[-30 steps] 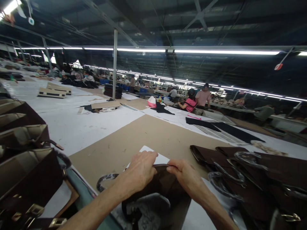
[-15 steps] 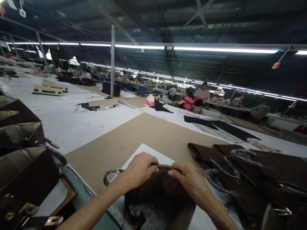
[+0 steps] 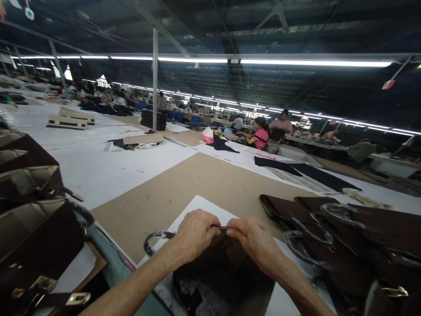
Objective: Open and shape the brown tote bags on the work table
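A dark brown handbag stands in front of me on a white sheet. My left hand pinches its top edge between thumb and fingers. Close beside it, my right hand grips the same edge, with only a small gap between the two hands. A plastic-wrapped handle sticks out to the left of the bag, behind my left forearm. The lower part of the bag runs out of view at the bottom, and my wrists cover its sides.
Brown bags with gold clasps stand in a row at the left. More brown bags with wrapped handles lie at the right. Beige board covers the table ahead; black fabric pieces lie beyond. A person in a striped shirt sits farther back.
My right hand has slid left along the bag's top edge, closer to my left hand. The left hand keeps its hold, and the view has shifted slightly.
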{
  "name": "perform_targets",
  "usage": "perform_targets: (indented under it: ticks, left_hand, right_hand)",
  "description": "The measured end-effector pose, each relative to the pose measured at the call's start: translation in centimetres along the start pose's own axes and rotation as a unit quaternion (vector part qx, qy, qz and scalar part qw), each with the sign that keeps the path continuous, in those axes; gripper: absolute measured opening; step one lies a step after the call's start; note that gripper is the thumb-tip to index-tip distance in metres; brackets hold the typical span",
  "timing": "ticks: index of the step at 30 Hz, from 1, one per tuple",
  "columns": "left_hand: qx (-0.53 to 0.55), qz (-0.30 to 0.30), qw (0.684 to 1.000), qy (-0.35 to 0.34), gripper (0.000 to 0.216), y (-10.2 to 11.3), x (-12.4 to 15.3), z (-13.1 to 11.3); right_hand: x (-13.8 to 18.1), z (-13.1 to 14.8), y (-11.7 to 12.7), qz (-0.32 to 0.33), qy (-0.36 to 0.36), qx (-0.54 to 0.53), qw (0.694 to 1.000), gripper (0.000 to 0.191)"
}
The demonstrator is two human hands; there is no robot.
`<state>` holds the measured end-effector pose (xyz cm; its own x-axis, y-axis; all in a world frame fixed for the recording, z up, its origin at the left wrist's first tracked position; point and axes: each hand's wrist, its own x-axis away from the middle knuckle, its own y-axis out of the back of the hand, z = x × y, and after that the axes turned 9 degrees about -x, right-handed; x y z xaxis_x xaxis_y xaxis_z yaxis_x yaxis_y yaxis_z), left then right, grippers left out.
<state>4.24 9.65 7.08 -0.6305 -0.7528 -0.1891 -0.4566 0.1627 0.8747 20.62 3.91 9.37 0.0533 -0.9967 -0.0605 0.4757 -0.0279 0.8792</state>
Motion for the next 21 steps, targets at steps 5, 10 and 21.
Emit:
perform_targets:
  ticks: [5,10,21]
  left_hand:
    - [-0.022,0.000,1.000,0.002,0.020,0.2,-0.1,-0.4]
    - [-0.086,0.023,0.996,-0.003,0.016,2.0,1.6,0.0]
    - [0.106,-0.006,0.992,0.073,0.018,2.6,5.5,3.7]
  right_hand:
    - [0.1,0.0,-0.5,-0.016,-0.010,0.038,0.999,0.024]
    - [0.1,0.3,-0.4,-0.001,0.012,0.026,1.000,0.020]
    - [-0.6,2.0,-1.2,0.024,0.061,0.008,0.998,0.024]
